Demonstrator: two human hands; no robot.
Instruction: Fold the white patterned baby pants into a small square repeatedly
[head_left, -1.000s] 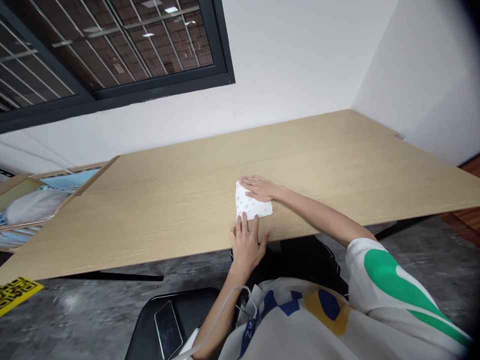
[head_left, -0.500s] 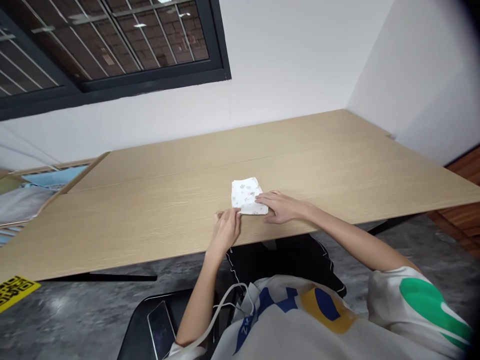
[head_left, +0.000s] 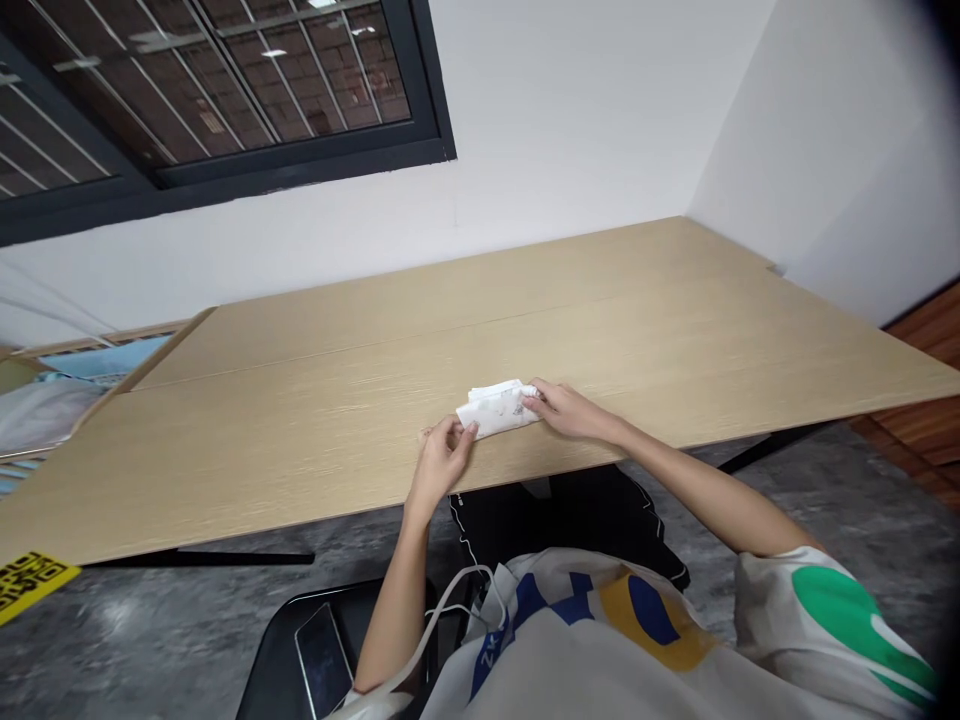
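A folded white cloth (head_left: 496, 410) with small printed motifs is in both hands near the table's front edge. Its near part is lifted and doubled over, and a layered white edge shows behind. My left hand (head_left: 442, 452) pinches the left end between thumb and fingers. At the opposite end, my right hand (head_left: 566, 408) grips the right edge, thumb in front. Whether its underside touches the table is hidden.
The wooden table (head_left: 315, 420) reaches back to a white wall under a barred window (head_left: 285, 90). A phone (head_left: 324, 660) lies on a black chair (head_left: 270, 640) below. At left stands a crib-like frame (head_left: 82, 430) with bedding.
The cloth was lying flat as a square; its near side is now raised and folded over, making a narrower strip. Both hands have gone from resting on it to gripping its ends.
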